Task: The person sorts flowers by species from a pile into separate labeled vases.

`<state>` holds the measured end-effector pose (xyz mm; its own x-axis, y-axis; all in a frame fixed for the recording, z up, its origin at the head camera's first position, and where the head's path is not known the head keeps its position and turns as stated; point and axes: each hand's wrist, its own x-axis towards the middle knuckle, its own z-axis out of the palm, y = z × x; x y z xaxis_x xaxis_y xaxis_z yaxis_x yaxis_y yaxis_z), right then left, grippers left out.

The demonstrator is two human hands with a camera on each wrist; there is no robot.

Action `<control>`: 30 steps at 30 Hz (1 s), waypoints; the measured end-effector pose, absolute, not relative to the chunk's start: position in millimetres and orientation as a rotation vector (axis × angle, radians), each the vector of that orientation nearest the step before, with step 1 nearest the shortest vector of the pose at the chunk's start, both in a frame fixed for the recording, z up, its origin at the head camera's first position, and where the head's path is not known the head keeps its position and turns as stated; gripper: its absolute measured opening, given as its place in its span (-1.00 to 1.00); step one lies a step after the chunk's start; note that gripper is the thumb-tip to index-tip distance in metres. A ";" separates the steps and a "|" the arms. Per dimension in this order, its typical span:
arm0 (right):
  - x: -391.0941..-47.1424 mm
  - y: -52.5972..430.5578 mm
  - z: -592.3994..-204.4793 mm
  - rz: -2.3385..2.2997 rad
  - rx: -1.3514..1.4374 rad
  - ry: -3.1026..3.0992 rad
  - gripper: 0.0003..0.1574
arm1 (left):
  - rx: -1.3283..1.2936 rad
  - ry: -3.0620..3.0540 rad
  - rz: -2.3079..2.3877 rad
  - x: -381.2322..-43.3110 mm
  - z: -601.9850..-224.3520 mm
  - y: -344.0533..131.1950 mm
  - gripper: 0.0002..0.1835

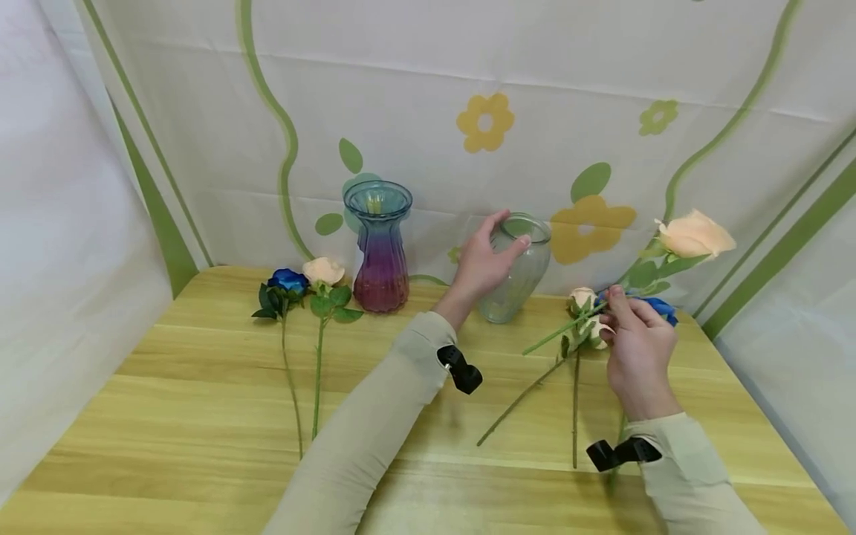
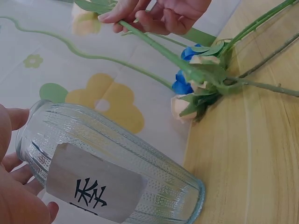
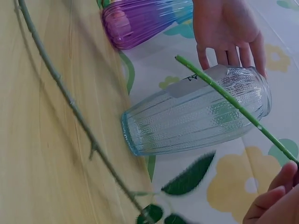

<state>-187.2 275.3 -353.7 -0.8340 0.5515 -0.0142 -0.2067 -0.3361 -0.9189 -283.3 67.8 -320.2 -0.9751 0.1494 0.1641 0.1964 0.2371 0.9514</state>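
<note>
My left hand [image 1: 483,266] holds the clear ribbed glass vase [image 1: 521,275] by its neck, thumb and fingers about the rim. The vase stands upright at the table's back, with a paper label [image 2: 96,184] bearing black characters on its side. Between thumb and fingers, my right hand [image 1: 640,353] pinches the green stem of a peach rose [image 1: 695,235]. The bloom points up and right, and the cut stem end [image 3: 180,59] slants down toward the vase, overlapping it in the right wrist view. Below the right hand lie several peach and blue roses [image 2: 187,107].
Left of the clear vase stands a blue-to-purple glass vase [image 1: 383,253]. A blue rose [image 1: 287,281] and another peach rose [image 1: 324,270] lie on the wooden table [image 1: 221,416] further left. A white curtain [image 1: 401,96] with printed flowers hangs right behind the table.
</note>
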 end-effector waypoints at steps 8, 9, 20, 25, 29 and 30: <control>-190.0 275.1 -345.9 2.260 -0.362 -1.272 -0.64 | -0.338 -2.429 -1.885 -282.4 -318.8 66.6 -0.30; -190.6 275.5 -344.8 2.273 -0.370 -1.244 -0.64 | -0.338 -2.430 -1.884 -282.3 -318.8 66.7 -0.30; -199.0 283.8 -328.7 2.336 -0.429 -1.052 -0.62 | -0.342 -2.406 -1.888 -283.5 -322.3 68.5 -0.30; -202.8 283.1 -319.5 2.351 -0.366 -0.968 -0.56 | -0.346 -2.400 -1.890 -283.6 -323.0 68.7 -0.30; -206.3 281.9 -312.2 2.361 -0.319 -0.905 -0.60 | -0.349 -2.396 -1.889 -283.0 -322.9 69.0 -0.30; -207.2 281.8 -310.5 2.361 -0.315 -0.892 -0.61 | -0.350 -2.395 -1.890 -282.7 -322.8 69.2 -0.29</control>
<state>-207.2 281.8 -310.5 -0.7984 0.6020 -0.0123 -0.4435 -0.6018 -0.6642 -282.7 69.2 -322.8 -0.9716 0.1338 0.1951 0.2209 0.2177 0.9507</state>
